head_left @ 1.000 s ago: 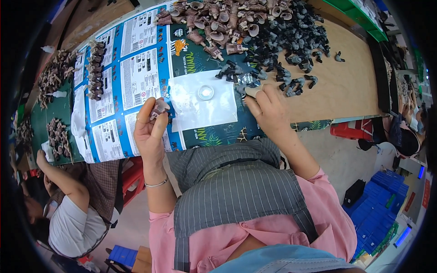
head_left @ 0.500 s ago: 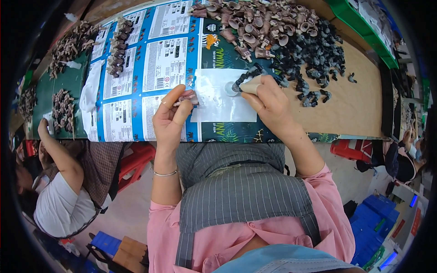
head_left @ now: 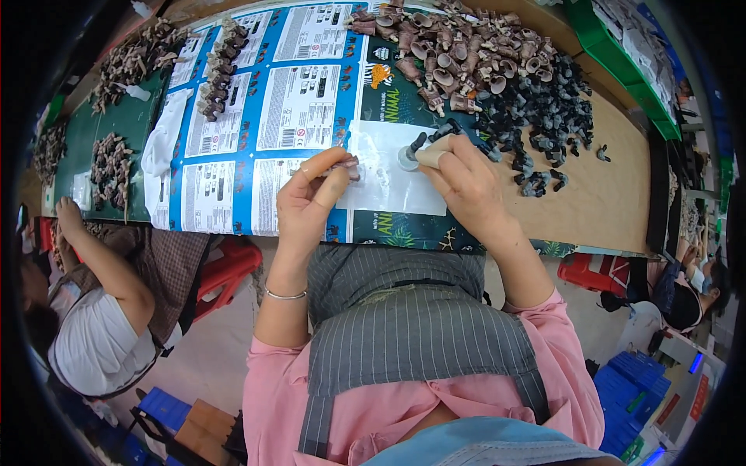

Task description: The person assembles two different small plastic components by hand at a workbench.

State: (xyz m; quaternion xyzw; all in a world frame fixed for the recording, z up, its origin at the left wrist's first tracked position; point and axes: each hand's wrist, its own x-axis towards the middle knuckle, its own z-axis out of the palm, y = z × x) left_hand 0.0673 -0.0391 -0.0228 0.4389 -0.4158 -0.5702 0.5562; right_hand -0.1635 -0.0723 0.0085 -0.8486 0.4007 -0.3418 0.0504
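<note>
In the head view, our left hand [head_left: 315,198] pinches a small brown moulded piece [head_left: 349,165] above the clear plastic sheet [head_left: 388,182] on the counter [head_left: 614,194]. Our right hand [head_left: 466,182] grips a small dark piece [head_left: 423,141] against a round white dish [head_left: 408,158] on that sheet. Heaps of brown parts [head_left: 458,46] and dark parts [head_left: 544,116] lie just beyond.

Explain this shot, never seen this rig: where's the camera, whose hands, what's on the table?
The camera sits on a person's head looking down, fisheye, so straight edges bend. The two forearms coming up from the bottom are that person's own. The left hand pinches a small brownish piece. The right hand holds a small dark piece against a little round cap on a clear plastic sheet. The table also carries printed blue sheets, a brown parts pile and a dark parts pile. A co-worker sits at left.
</note>
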